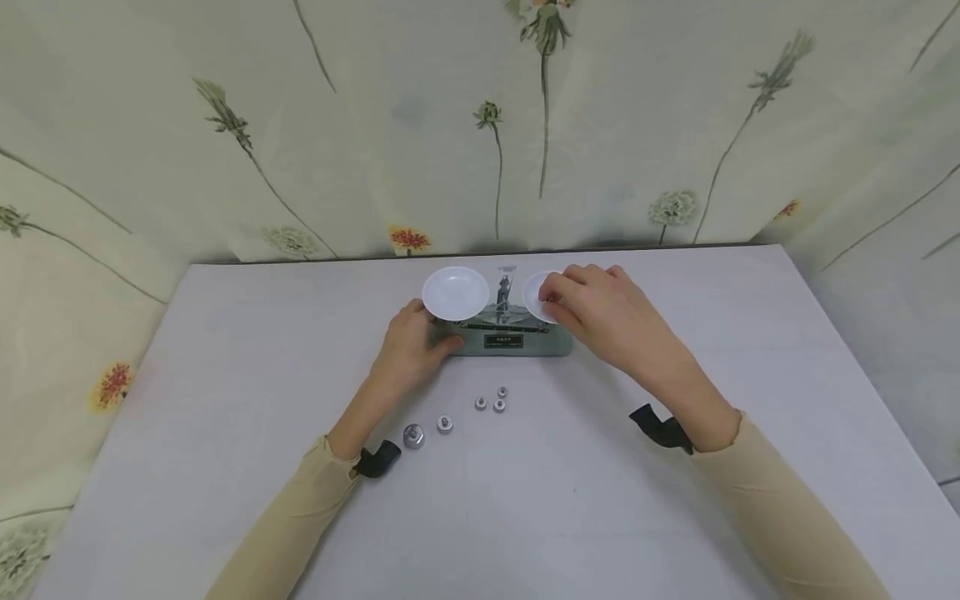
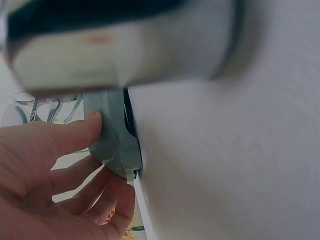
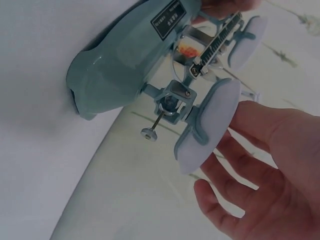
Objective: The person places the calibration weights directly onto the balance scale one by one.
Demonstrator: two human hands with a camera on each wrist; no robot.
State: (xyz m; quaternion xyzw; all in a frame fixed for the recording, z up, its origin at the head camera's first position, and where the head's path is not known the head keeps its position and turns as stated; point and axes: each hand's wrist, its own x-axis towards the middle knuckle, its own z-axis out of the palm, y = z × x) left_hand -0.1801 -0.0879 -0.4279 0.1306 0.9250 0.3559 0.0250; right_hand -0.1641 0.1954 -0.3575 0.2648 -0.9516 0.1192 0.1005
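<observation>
A green-grey two-pan balance scale [image 1: 513,343] stands near the table's far edge, with a white left pan [image 1: 454,293] and a white right pan [image 3: 212,125]. My left hand [image 1: 408,346] grips the left end of its base; in the left wrist view the thumb [image 2: 75,132] lies on one face, the other fingers around the end. Over the right pan is my right hand [image 1: 600,312], its fingers bent and thumb near the index fingertip. The pan hides those tips in the right wrist view, so I cannot tell whether they pinch anything.
In front of the scale, several metal weights lie on the white table [image 1: 570,517], including a large one [image 1: 413,436], a medium one [image 1: 445,423] and a small one [image 1: 481,402]. A flower-printed cloth [image 1: 442,167] hangs behind the far edge.
</observation>
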